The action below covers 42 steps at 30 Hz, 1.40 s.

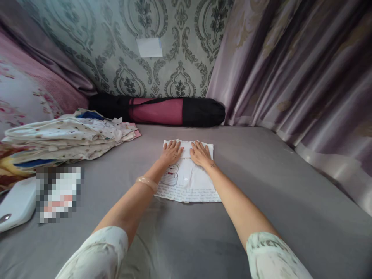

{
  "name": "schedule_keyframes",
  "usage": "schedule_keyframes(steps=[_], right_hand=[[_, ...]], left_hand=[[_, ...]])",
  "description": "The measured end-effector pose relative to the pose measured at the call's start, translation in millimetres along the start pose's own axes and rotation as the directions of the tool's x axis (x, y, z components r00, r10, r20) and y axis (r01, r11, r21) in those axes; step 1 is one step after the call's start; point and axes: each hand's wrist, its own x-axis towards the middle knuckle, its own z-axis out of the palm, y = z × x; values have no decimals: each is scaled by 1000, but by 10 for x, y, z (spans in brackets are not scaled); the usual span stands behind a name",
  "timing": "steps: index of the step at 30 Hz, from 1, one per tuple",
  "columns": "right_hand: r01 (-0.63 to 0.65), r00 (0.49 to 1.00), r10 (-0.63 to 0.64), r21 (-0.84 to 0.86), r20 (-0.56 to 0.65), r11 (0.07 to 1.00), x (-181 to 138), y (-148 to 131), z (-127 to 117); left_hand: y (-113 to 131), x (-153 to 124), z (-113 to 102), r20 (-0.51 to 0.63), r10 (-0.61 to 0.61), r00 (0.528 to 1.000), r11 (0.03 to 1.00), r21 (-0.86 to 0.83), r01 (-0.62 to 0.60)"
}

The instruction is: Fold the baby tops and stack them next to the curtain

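A white garment point(188, 174) is touched by the flat, unclenched left hand point(172, 152) and right hand point(201, 154). Beyond it, a bag point(157, 111) is seen, contents unclear.

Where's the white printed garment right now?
In the head view, the garment lies mid-picture on the grey sheet, beneath the left hand and right hand, nearer than the black-and-pink bag.

Flat on the bed point(188, 240), beneath both hands point(172, 153), a garment point(187, 188); behind it, along the wall point(180, 50), a bag point(157, 111). To the left, a pile of clothes point(69, 133), with a blurred-over item point(59, 195) nearer, in front of it. To the right, a curtain point(276, 69).
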Motion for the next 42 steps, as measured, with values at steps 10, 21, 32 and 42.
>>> schedule_keyframes(steps=[10, 21, 32, 42], right_hand=[[-12, 1000, 12, 20, 24, 1000, 9, -2, 45], [-11, 996, 10, 13, 86, 1000, -64, 399, -150], [-10, 995, 8, 20, 99, 1000, -133, 503, -51], [272, 962, -273, 69, 6, 960, -710, 255, -162]], left_hand=[[-16, 16, 18, 67, -16, 998, 1000, -20, 17], [-327, -168, -180, 100, 41, 994, 999, 23, -43], [-475, -229, -45, 117, 69, 991, 998, -19, -68], [-165, -733, -255, -4, 226, 974, 971, 87, -225]])
